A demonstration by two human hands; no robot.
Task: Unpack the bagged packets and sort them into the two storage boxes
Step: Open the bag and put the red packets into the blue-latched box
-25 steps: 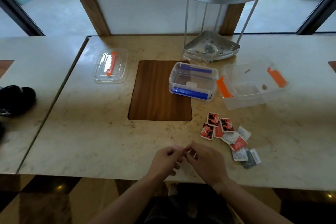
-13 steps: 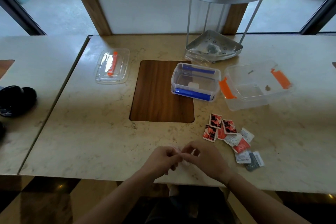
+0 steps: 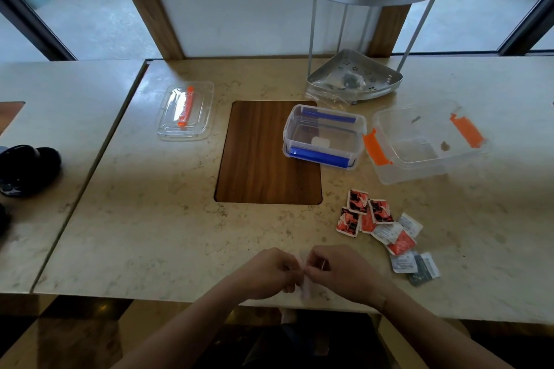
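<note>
Pinching a small clear bag (image 3: 305,284) between curled fingers, the left hand (image 3: 269,272) and right hand (image 3: 338,271) meet at the table's (image 3: 150,234) near edge. Loose packets (image 3: 386,231) lie toward the right; beyond them sit the blue-clipped box (image 3: 325,136) and orange-clipped box (image 3: 425,141).

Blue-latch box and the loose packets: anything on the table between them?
No. In the head view, only bare table lies between the blue-latch box and the packets.
</note>
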